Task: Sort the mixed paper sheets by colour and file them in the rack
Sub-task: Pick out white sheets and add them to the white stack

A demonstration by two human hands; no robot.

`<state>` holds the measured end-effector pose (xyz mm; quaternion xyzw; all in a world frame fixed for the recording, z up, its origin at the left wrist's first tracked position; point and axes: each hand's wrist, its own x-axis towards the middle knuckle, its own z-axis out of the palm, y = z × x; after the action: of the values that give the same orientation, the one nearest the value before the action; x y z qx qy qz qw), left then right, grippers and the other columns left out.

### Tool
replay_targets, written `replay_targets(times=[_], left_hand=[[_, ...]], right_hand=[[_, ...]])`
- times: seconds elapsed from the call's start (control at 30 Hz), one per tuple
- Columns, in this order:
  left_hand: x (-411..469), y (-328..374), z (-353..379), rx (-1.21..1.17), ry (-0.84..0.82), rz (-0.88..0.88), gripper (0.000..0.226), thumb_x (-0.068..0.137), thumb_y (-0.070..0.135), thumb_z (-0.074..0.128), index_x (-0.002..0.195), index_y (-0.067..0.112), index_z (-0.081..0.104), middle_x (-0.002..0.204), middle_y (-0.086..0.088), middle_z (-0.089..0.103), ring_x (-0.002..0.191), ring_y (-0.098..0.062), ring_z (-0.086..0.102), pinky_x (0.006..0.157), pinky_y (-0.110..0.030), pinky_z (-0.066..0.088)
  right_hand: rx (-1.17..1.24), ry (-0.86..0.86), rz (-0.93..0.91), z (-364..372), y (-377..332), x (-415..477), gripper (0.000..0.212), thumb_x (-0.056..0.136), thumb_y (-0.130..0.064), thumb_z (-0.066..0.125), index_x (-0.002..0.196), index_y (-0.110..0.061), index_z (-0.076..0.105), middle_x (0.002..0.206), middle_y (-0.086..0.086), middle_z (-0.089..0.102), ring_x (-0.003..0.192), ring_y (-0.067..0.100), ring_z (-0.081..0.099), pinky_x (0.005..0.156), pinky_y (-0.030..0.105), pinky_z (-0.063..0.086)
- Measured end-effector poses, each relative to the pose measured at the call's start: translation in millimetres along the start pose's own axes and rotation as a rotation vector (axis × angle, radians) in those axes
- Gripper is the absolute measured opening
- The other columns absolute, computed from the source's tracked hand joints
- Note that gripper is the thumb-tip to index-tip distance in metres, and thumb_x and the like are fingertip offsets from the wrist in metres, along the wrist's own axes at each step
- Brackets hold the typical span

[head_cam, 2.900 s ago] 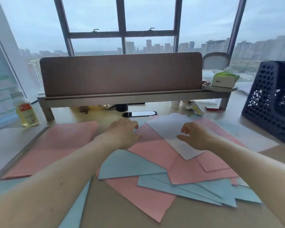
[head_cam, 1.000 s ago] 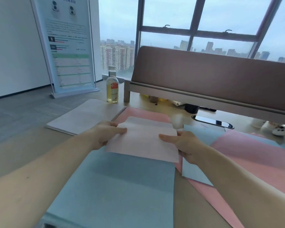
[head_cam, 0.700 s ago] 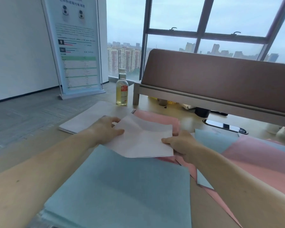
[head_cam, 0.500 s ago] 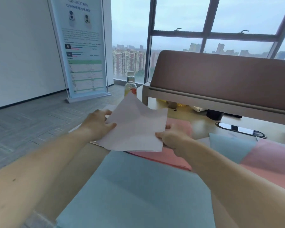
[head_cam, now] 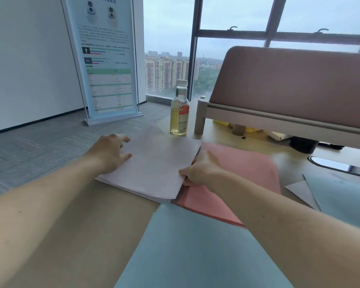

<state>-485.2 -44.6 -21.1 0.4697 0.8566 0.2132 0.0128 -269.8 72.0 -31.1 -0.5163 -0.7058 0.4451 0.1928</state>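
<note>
At 11 o'clock on desk (head_cam: 87, 221), light floppy white sheet (head_cam: 154, 163): L hand (head_cam: 110, 151) is resting spread at 9 o'clock edge; R hand (head_cam: 200, 170) is pinching 3 o'clock edge.

A single head-worn wide-angle view looks forward and down, close over the surface (head_cam: 75, 235), angled leftward toward the window (head_cam: 233, 15).

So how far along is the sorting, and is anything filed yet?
Partly sorted. Three colour piles lie on the desk: white stack, pink stack, blue stack. In hand: the right hand pinches the white stack's edge, left hand at its other side, apparently squaring it. Left: loose sheets at the right lie unsorted; no rack shows, so filing cannot be judged.
</note>
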Motion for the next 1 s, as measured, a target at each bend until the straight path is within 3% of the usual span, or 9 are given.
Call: replay_targets(times=[0.13, 0.3, 0.4, 0.5, 0.67, 0.87, 1.0], left_hand=[[5, -9, 12, 0.102, 0.062, -0.035, 0.049, 0.09, 0.039, 0.071, 0.134, 0.021, 0.058, 0.123, -0.007, 0.068, 0.11, -0.031, 0.064, 0.094, -0.043, 0.053], [7, -16, 18, 0.092, 0.048, -0.115, 0.034, 0.096, 0.046, 0.059, 0.101, 0.013, 0.064, 0.104, -0.01, 0.068, 0.097, -0.031, 0.061, 0.084, -0.038, 0.051], [8, -13, 18, 0.097, 0.046, -0.109, 0.031, 0.096, 0.044, 0.06, 0.096, 0.013, 0.062, 0.101, -0.009, 0.067, 0.093, -0.029, 0.06, 0.078, -0.035, 0.048], [8, -15, 17, 0.095, 0.03, -0.115, 0.03, 0.094, 0.042, 0.064, 0.104, 0.014, 0.063, 0.108, -0.009, 0.068, 0.098, -0.029, 0.061, 0.083, -0.036, 0.05], [0, -9, 8, 0.112, 0.003, -0.117, 0.048, 0.095, 0.047, 0.062, 0.128, 0.013, 0.058, 0.128, -0.012, 0.064, 0.118, -0.033, 0.058, 0.098, -0.042, 0.049], [-33, 52, -17, 0.299, -0.045, 0.132, 0.055, 0.098, 0.054, 0.051, 0.144, 0.024, 0.048, 0.144, -0.008, 0.053, 0.132, -0.028, 0.049, 0.106, -0.041, 0.041], [-66, 124, -23, 0.3, -0.088, 0.291, 0.053, 0.098, 0.056, 0.049, 0.143, 0.027, 0.048, 0.148, -0.005, 0.05, 0.134, -0.026, 0.047, 0.109, -0.042, 0.041]], right_hand=[[-0.156, 0.067, -0.063, 6, -3, -1, 0.031, 0.064, -0.01, 0.086, 0.089, -0.004, 0.068, 0.089, 0.012, 0.072, 0.075, 0.028, 0.073, 0.069, 0.043, 0.063], [-0.257, 0.082, -0.074, 12, -9, -4, 0.04, 0.069, -0.026, 0.088, 0.094, -0.009, 0.063, 0.099, 0.01, 0.068, 0.087, 0.026, 0.071, 0.081, 0.038, 0.061], [-0.283, 0.083, -0.064, 15, -13, -2, 0.038, 0.071, -0.031, 0.087, 0.092, -0.01, 0.062, 0.098, 0.009, 0.069, 0.087, 0.024, 0.072, 0.081, 0.035, 0.06], [-0.299, 0.077, -0.07, 20, -16, -3, 0.038, 0.069, -0.031, 0.087, 0.089, -0.011, 0.062, 0.097, 0.009, 0.071, 0.084, 0.025, 0.073, 0.08, 0.038, 0.061], [-0.329, -0.034, -0.059, 7, -26, -13, 0.032, 0.076, -0.023, 0.085, 0.085, -0.01, 0.057, 0.104, 0.012, 0.068, 0.091, 0.027, 0.071, 0.079, 0.036, 0.061], [-0.586, -0.01, -0.285, -55, -21, -63, 0.046, 0.089, -0.045, 0.069, 0.12, -0.012, 0.062, 0.118, 0.004, 0.063, 0.101, 0.02, 0.06, 0.087, 0.031, 0.051], [-0.728, 0.059, -0.249, -128, 24, -105, 0.059, 0.094, -0.054, 0.057, 0.138, -0.015, 0.055, 0.135, 0.002, 0.059, 0.119, 0.022, 0.056, 0.099, 0.034, 0.046]])
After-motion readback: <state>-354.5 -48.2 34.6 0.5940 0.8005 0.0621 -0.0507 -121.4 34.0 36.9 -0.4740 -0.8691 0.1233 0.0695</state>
